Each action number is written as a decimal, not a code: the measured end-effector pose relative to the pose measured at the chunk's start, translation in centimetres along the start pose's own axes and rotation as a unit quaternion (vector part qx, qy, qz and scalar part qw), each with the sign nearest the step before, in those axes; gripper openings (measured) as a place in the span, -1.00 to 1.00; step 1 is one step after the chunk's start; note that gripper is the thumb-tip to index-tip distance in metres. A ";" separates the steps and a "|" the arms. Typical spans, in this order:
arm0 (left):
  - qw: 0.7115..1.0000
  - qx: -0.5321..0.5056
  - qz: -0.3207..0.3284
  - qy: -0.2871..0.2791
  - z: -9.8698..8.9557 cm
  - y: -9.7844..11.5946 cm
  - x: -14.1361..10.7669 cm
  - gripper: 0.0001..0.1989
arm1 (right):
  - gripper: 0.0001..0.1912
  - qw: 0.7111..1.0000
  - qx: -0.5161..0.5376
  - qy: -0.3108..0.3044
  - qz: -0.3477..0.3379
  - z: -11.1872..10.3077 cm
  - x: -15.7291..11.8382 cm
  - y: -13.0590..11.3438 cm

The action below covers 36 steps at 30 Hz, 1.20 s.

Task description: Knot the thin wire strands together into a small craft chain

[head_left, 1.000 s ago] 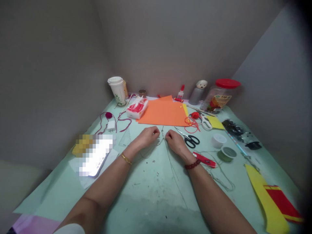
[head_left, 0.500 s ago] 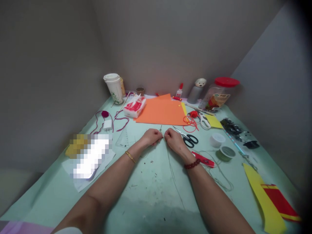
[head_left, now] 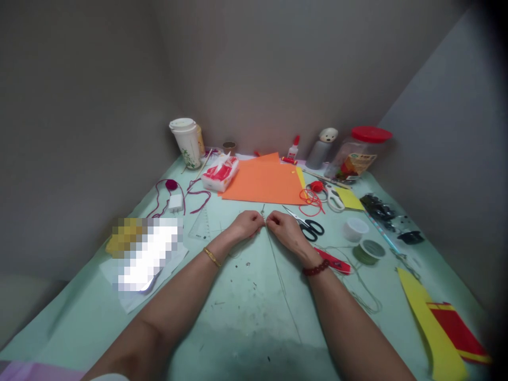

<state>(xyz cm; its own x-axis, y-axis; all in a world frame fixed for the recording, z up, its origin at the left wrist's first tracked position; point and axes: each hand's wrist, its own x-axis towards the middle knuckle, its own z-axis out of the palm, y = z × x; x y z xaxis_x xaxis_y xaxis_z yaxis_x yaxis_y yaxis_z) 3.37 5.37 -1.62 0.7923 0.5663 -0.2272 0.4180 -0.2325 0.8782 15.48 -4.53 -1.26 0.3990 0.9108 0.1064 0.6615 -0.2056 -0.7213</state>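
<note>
My left hand (head_left: 248, 224) and my right hand (head_left: 281, 226) meet almost fingertip to fingertip over the middle of the green table cover. Both are closed in a pinch on a thin knotted cord (head_left: 263, 214), whose upper end sticks up between them. Loose thin strands (head_left: 282, 280) trail from the hands toward the table's near edge. Black-handled scissors (head_left: 310, 228) lie slightly open just right of my right hand. A clear ruler (head_left: 201, 226) lies left of my left hand.
Behind the hands are orange sheets (head_left: 264, 182) and a tissue pack (head_left: 220, 173). On the right are red cord (head_left: 311, 201), white scissors (head_left: 335, 198), a green thread spool (head_left: 369, 252) and a lidded jar (head_left: 355, 156). A white cup (head_left: 186, 144) stands back left.
My right hand has shifted slightly left, closer to my left hand. The left hand has barely moved and keeps its pinch.
</note>
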 end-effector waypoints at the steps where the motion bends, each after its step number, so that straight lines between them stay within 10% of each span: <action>1: 1.000 -0.003 -0.002 -0.004 0.0 -0.1 0.0 -0.77 | -0.88 1.000 0.000 0.000 0.002 0.0 0.0 0.1; 17: 0.999 0.020 -0.013 0.030 0.4 -0.3 0.3 -0.86 | -0.85 0.994 0.070 -0.007 0.079 -0.4 -0.2 -0.6; 36: 1.000 0.003 -0.009 0.024 0.2 -0.2 0.3 -0.82 | -0.92 0.990 -0.106 0.084 -0.032 -0.1 -0.2 0.1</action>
<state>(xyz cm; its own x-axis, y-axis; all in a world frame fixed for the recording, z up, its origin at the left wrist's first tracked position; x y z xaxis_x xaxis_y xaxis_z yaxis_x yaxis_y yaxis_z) 3.62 5.45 -1.96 0.7629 0.6072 -0.2220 0.4341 -0.2267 0.8719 15.53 -4.74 -1.28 0.4396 0.8558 0.2728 0.8005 -0.2355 -0.5511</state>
